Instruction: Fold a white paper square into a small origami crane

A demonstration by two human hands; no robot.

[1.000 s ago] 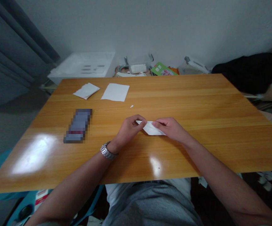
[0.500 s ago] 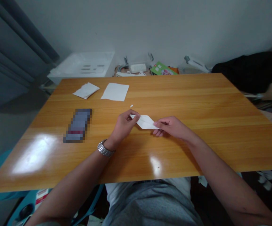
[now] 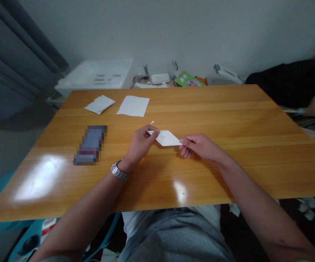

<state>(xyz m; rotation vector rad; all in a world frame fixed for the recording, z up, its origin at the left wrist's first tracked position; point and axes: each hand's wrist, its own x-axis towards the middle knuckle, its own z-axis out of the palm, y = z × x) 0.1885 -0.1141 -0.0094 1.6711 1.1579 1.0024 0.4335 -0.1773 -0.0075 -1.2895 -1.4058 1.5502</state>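
A small piece of folded white paper (image 3: 166, 138), roughly diamond-shaped with a crease across it, is stretched between my two hands above the table. Its left corner is pinched between the thumb and fingers of my left hand (image 3: 144, 141), which has a metal watch on the wrist. At the opposite corner, my right hand (image 3: 195, 145) grips the tip with thumb and forefinger, its other fingers curled beneath. Just beyond my left hand a tiny white scrap (image 3: 152, 122) lies on the wood.
The wooden table (image 3: 222, 112) carries a square white sheet (image 3: 133, 106), a stack of white papers (image 3: 100, 104) and a blurred-out phone-like object (image 3: 90, 145) on the left. Behind its far edge are a white tray (image 3: 108, 72), a green booklet (image 3: 188, 79) and black cloth (image 3: 285, 82).
The folded paper has shifted slightly left and away from me, and its face shows a little differently. My left hand moved left with it; my right hand's grip sits nearer the tip.
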